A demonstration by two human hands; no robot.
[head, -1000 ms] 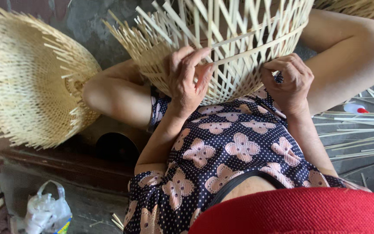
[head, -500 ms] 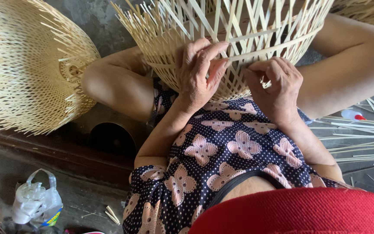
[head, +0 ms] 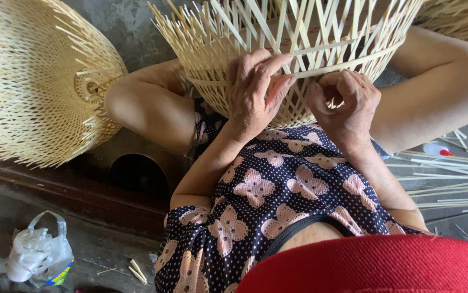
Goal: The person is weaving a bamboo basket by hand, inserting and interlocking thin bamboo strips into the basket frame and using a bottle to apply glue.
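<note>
Head view: my left hand (head: 255,89) pinches a level bamboo strip (head: 321,49); my right hand (head: 345,103), curled beside it, grips the basket (head: 299,32) weave.

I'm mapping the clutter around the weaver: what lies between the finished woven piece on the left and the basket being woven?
In the head view, the person's bent knee fills the gap between the finished woven piece and the basket held by both hands.

basket (head: 321,32) on lap, woven cone (head: 33,81) left
</note>
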